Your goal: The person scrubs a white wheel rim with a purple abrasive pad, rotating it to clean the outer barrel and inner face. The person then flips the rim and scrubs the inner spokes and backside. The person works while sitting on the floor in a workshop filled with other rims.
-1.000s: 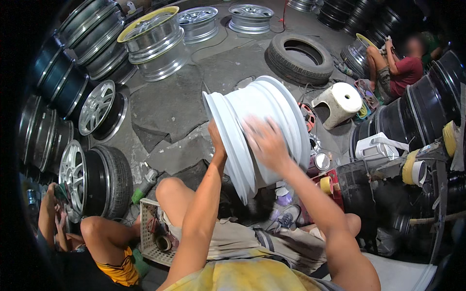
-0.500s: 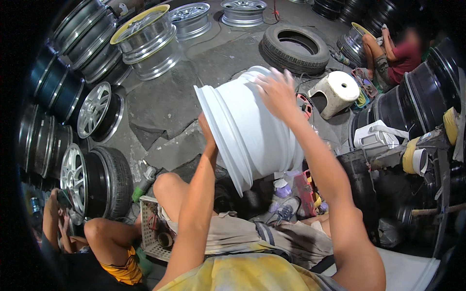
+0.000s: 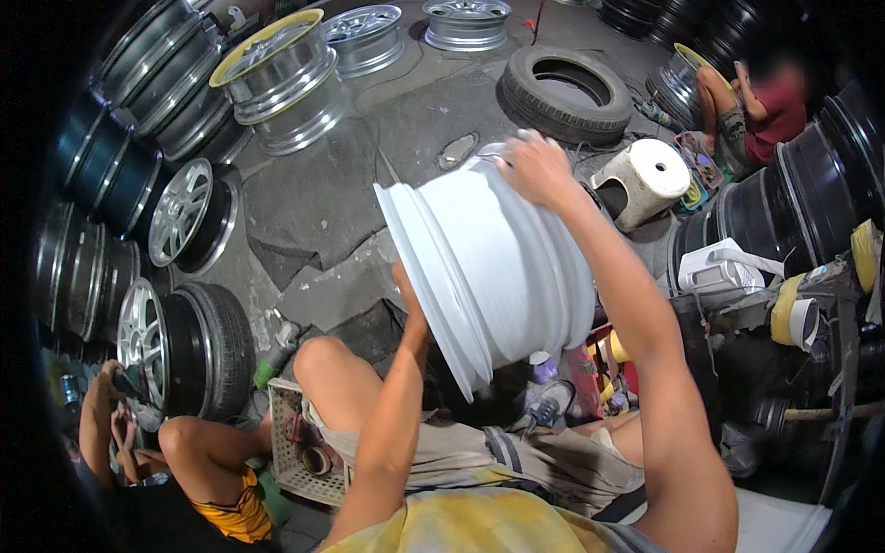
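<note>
white wheel rim (image 3: pixel 516 263), flange (image 3: pixel 430 284) leftward, axis up-right, right hand (image 3: pixel 538 169) spread atop, left hand (image 3: pixel 404 282), grip unclear

Honestly, your left hand (image 3: pixel 405 286) has its fingers hidden behind the white wheel rim (image 3: pixel 489 267) so I can't tell the grip, your right fingertips (image 3: pixel 529 138) are kinda smeary, the red-shirted co-worker's head (image 3: pixel 784 85) is blurred, and your yellow shirt (image 3: pixel 489 521) gets cropped below.
</note>
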`<state>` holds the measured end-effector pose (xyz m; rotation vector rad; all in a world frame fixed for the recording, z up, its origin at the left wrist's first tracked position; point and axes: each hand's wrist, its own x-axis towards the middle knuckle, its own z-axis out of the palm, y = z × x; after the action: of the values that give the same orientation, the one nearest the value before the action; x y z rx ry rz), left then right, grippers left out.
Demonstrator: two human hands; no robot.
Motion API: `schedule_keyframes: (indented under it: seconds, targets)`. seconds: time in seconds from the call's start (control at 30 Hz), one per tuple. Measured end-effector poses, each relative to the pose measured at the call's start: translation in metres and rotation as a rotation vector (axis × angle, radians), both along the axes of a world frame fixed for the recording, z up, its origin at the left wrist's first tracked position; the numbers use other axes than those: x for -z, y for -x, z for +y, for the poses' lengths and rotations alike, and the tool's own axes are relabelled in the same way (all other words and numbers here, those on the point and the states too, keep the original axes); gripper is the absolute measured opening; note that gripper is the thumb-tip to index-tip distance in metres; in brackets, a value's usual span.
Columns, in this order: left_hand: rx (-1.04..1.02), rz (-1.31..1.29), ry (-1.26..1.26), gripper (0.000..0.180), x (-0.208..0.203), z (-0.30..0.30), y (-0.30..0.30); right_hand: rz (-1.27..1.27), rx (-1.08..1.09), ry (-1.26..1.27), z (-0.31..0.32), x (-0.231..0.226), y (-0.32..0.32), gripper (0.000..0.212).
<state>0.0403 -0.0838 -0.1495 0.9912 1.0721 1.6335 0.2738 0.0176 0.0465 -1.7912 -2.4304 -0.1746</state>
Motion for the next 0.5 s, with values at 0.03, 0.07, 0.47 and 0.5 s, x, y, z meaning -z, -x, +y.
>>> schedule_keyframes:
  seconds: [0.03, 0.07, 0.47, 0.5]
  targets:
    - [0.016, -0.014, 0.007, 0.044, 0.0, -0.007, -0.007, -0.159, 0.072, 0.183, 0.035, -0.004, 0.001, 0.039]
    - [0.032, -0.03, 0.013, 0.044, -0.003, -0.011, -0.014, -0.147, 0.088, 0.31, 0.067, 0.002, -0.005, 0.042]
    - [0.074, 0.196, 0.024, 0.046, -0.045, 0.096, 0.025, 0.437, 0.105, -0.33, -0.216, 0.114, -0.053, 0.041]
    - [0.072, 0.323, -0.012, 0.048, -0.065, 0.093, 0.034, 0.387, 0.122, -0.318, -0.245, 0.129, -0.051, 0.041]
